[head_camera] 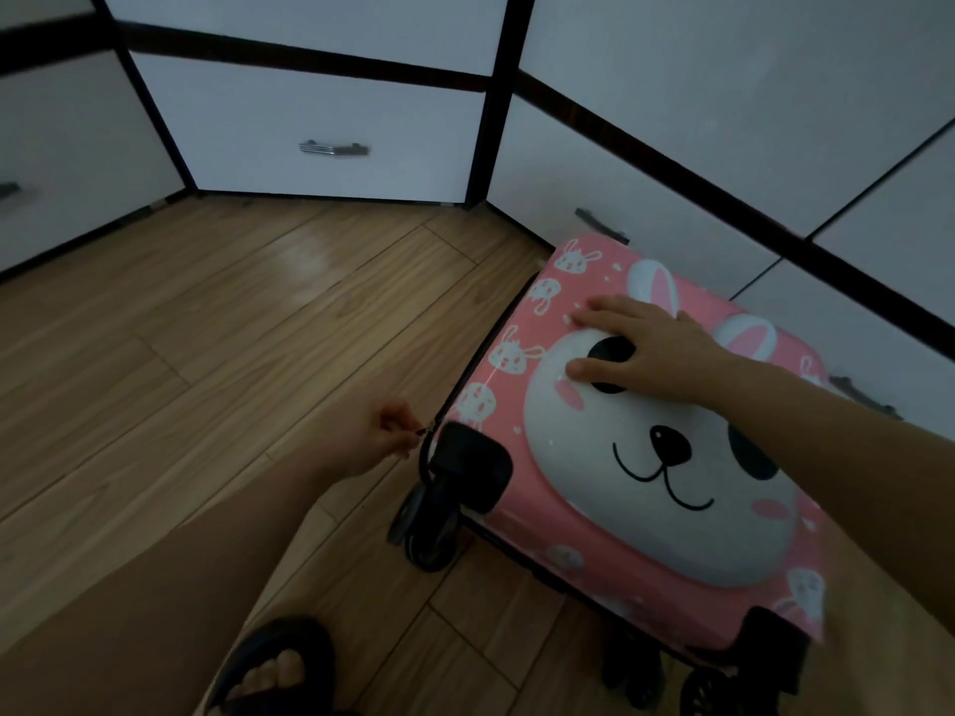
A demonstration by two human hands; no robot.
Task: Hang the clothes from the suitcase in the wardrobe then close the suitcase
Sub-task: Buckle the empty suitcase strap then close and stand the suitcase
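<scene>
Nearest to you, your foot in a dark sandal (274, 664) stands on the wooden floor (206, 312), on the wheel side of the suitcase (610, 457). The pink suitcase, printed with small rabbits and a big white rabbit face, lies flat on the floor with its lid down. Its black wheels (429, 519) point toward you at the near end.

Your left hand (387, 431) sits just beside the suitcase's near left corner, above the wheel, with fingers curled and pinching a small zipper pull (422, 431) at the seam. Whether the zip is run fully round, you cannot tell from here.

Your right hand (641, 348) lies flat on top of the suitcase, fingers straight and spread, palm pressing over one black eye of the rabbit face.

Beyond the suitcase, the wardrobe (336, 121) runs along the far side, white panels in dark frames, its lower drawers shut. One metal handle (335, 147) shows on the drawer well to the left of the suitcase, and another handle (602, 225) sits just behind its far edge.
</scene>
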